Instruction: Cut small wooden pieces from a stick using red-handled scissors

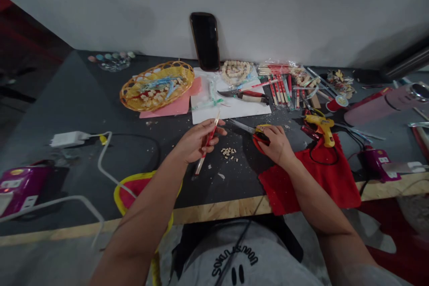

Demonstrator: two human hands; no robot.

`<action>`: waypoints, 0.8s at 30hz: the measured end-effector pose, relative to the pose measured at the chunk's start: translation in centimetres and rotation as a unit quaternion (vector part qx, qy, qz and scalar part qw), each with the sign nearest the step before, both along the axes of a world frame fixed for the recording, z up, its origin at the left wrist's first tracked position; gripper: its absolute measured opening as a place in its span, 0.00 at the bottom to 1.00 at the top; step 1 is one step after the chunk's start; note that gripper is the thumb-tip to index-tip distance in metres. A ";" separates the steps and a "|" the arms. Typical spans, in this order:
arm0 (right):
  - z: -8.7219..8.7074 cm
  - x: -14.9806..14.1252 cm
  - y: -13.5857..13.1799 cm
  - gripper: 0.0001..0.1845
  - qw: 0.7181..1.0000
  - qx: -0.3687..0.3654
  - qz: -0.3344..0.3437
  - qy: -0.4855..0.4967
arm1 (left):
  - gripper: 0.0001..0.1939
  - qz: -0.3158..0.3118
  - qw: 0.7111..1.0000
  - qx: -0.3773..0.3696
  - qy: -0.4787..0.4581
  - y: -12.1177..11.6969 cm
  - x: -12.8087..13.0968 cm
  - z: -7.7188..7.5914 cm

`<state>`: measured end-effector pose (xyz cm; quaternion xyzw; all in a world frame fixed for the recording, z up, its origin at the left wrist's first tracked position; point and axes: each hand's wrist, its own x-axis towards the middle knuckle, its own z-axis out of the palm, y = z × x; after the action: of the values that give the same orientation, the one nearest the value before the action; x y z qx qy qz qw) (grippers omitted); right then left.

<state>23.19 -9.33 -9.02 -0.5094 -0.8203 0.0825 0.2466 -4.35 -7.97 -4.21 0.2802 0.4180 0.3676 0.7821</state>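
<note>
My left hand is closed around a slim pair of chopsticks with a red wrapper band, in what looks like a clear sleeve; they slant up and away. My right hand grips the orange, yellow and black handles of a pair of scissors, blades pointing left toward the chopsticks but apart from them. Between my hands, a small heap of short pale cut pieces lies on the dark table. Behind them, pruning shears rest on white paper.
A yellow wicker basket holds small pale pieces and blue strips. A phone leans on the wall. Wrapped chopsticks, a thread spool, a yellow glue gun, a pink bottle and red cloth lie right. Cables run left.
</note>
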 end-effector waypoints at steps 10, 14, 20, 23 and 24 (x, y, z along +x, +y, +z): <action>0.4 -0.4 -0.1 0.15 1.000 -0.019 0.013 0.009 | 0.12 0.009 0.998 0.038 0.050 -0.1 0.2 0.1; 1.3 -0.9 -0.4 0.11 0.996 0.000 -0.009 0.090 | 0.13 -0.087 0.980 0.097 0.152 -1.2 1.4 0.3; 2.8 -2.3 -2.0 0.13 0.923 -0.143 0.124 0.335 | 0.20 -0.282 0.901 0.193 0.266 -3.2 4.6 0.8; 3.0 -2.6 -2.1 0.14 0.900 -0.161 0.088 0.396 | 0.20 -0.281 0.881 0.217 0.314 -3.4 5.0 1.1; 3.0 -2.6 -1.9 0.14 0.892 -0.163 0.057 0.417 | 0.21 -0.272 0.873 0.231 0.332 -3.4 4.9 1.3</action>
<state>20.62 -11.24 -6.02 -0.4136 -0.6446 0.4341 0.4743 0.51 -11.34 -2.94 0.6612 0.4635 0.1123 0.5791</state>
